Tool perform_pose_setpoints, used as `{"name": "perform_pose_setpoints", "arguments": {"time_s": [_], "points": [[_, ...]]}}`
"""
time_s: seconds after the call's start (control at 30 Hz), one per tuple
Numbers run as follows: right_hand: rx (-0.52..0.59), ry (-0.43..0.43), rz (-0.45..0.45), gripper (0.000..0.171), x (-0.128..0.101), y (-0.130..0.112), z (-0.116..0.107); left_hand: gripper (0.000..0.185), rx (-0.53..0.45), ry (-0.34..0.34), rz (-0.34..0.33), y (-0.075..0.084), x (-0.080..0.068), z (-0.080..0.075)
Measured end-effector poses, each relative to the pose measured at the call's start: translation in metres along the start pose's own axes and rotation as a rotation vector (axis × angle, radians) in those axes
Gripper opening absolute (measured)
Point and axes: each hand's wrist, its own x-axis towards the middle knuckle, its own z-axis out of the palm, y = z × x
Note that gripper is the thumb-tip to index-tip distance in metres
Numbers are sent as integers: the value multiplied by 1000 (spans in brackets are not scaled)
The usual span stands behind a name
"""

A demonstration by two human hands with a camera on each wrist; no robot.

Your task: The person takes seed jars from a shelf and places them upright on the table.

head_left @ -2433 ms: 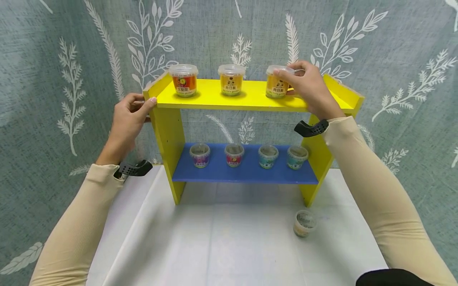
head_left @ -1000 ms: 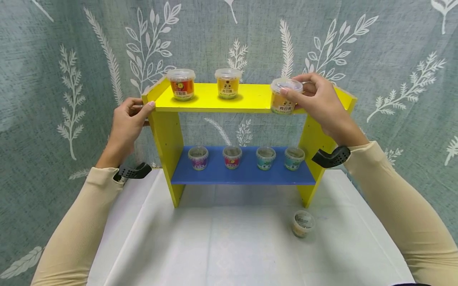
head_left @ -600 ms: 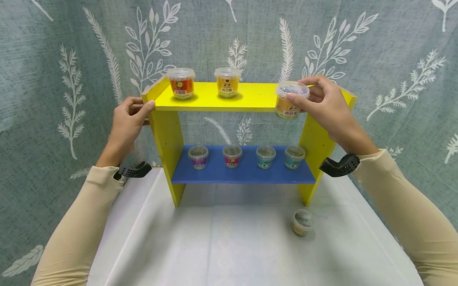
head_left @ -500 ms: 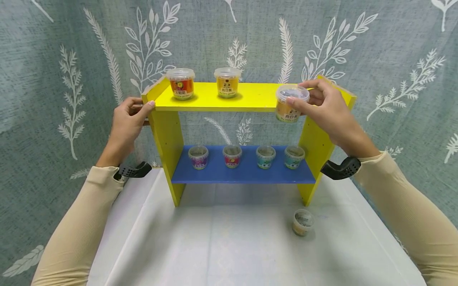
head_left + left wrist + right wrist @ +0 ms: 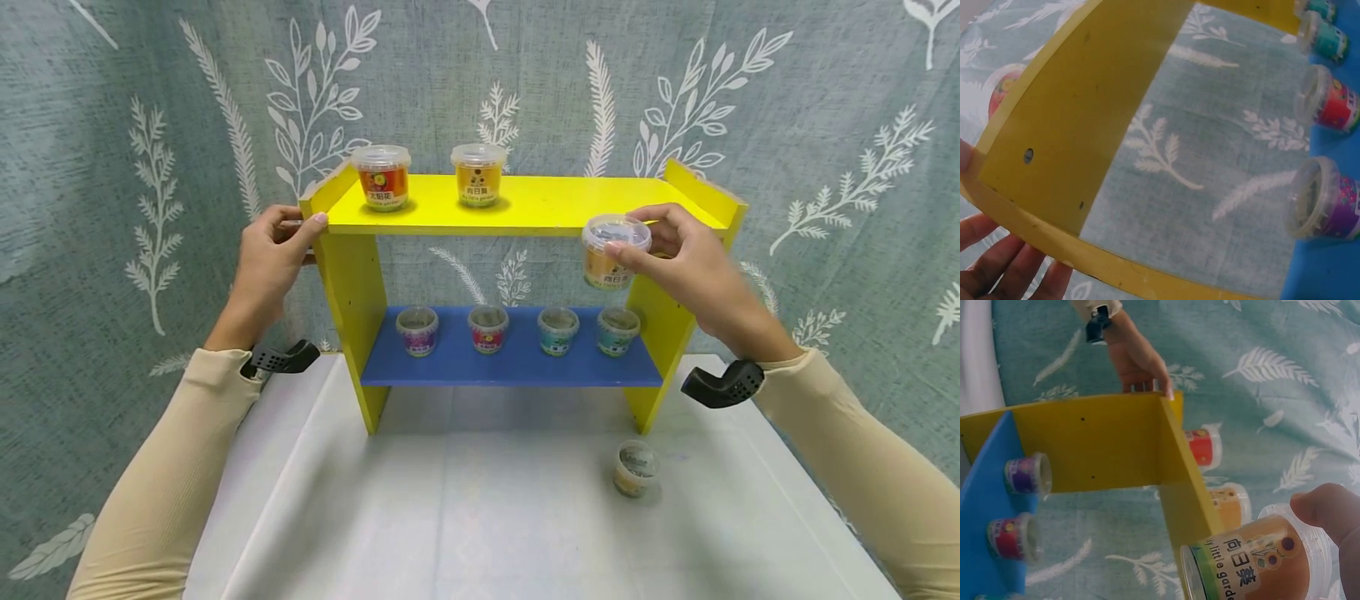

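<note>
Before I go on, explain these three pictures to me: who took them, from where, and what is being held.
A person wears three cameras: one on the head, one on each wrist. The head view looks down at a yellow shelf unit standing on a white table. The left hand grips the unit's top left corner. The right hand holds an orange tub by its clear lid, in the air in front of the shelf. Two tubs stand on the top board, four small pots on the blue board, and one pot on the table. Each wrist view shows its own hand's work up close.

Yellow shelf top (image 5: 540,204), blue lower board (image 5: 517,367), white-leafed grey-green cloth (image 5: 112,100).
</note>
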Motion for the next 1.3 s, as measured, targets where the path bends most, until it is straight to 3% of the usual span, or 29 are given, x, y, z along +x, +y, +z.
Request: {"name": "perform_pose_setpoints", "arguments": {"time_s": [0.37, 1.3], "points": [[-11, -34, 27, 71, -14, 23, 7, 47, -7, -3, 9, -1, 0, 1], [85, -143, 41, 62, -41, 70, 30, 47, 18, 4, 5, -3, 0, 1]]}}
